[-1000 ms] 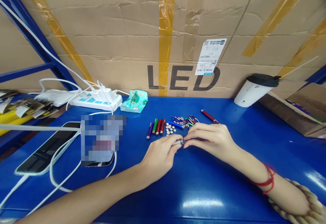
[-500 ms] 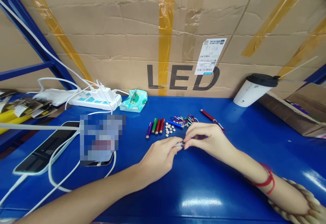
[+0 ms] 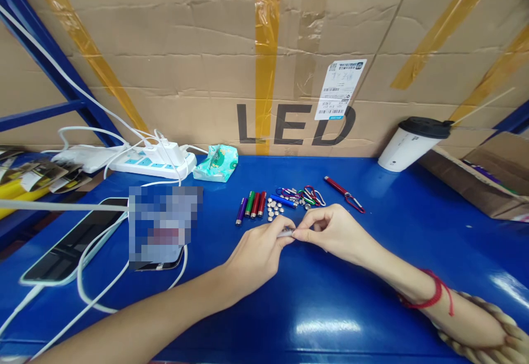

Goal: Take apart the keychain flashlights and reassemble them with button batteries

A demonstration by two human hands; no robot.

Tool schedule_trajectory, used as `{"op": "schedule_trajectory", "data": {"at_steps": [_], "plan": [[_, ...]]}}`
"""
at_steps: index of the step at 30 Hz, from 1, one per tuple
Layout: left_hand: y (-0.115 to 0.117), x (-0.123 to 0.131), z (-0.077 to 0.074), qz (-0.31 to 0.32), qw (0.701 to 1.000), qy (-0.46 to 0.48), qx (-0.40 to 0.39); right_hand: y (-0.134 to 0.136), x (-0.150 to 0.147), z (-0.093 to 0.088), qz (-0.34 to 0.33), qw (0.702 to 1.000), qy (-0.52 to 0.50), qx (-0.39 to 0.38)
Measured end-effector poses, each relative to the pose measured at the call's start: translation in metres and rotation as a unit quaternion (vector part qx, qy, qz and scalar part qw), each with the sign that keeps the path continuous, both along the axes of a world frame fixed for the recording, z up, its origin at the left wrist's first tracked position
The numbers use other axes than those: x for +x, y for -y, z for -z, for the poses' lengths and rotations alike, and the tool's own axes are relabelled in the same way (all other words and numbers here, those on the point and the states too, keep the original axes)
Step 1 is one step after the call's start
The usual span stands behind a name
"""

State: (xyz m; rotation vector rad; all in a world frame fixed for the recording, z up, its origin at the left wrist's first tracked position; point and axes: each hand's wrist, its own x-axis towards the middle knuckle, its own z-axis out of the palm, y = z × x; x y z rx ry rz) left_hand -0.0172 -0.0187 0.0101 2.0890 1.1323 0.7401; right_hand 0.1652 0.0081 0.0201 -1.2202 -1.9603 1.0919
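My left hand [image 3: 257,251] and my right hand [image 3: 330,230] meet at the middle of the blue table [image 3: 314,309], both pinching a small silver tube [image 3: 286,233] between their fingertips. Just behind them lie a row of small coloured tubes [image 3: 251,205], a heap of button cells [image 3: 273,208], a blue tube [image 3: 282,201], a tangle of coloured carabiner clips [image 3: 308,196] and a red tube with a clip [image 3: 342,190].
A white power strip [image 3: 152,162] with plugs and cables sits at the back left, a tissue pack [image 3: 217,162] beside it. Two phones [image 3: 61,248] lie on charging cables at left. A lidded white cup [image 3: 411,144] stands back right, next to a cardboard box [image 3: 475,182]. A cardboard wall closes the back.
Both hands shifted slightly left and toward me while still pinching the silver tube; the right fingers have curled tighter on its end.
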Motion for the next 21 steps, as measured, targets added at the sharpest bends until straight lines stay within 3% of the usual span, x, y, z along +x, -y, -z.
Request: {"op": "schedule_trajectory", "data": {"at_steps": [2,4,7,9,12,14,21], "plan": [[-0.001,0.001,0.000,-0.004,1.000,0.009,-0.006,-0.001,0.002,-0.004,-0.011,1.000,0.010,0.010],[-0.003,0.002,0.000,-0.004,1.000,0.020,-0.017,-0.002,0.005,-0.009,-0.026,0.992,0.040,0.118],[-0.005,0.002,0.003,-0.004,0.999,0.045,-0.029,-0.003,0.011,-0.018,-0.039,0.942,0.088,0.322],[-0.006,0.002,0.004,-0.006,0.997,0.063,-0.036,-0.003,0.015,-0.020,-0.072,0.916,0.104,0.382],[-0.005,0.002,0.004,-0.001,0.996,0.075,-0.046,-0.004,0.017,-0.021,-0.123,0.895,0.110,0.415],[-0.004,0.002,0.003,0.007,0.996,0.075,-0.051,-0.004,0.017,-0.020,-0.121,0.886,0.108,0.435],[-0.004,-0.001,0.003,0.060,0.995,0.068,-0.050,-0.005,0.019,-0.020,-0.143,0.885,0.121,0.426]]}}
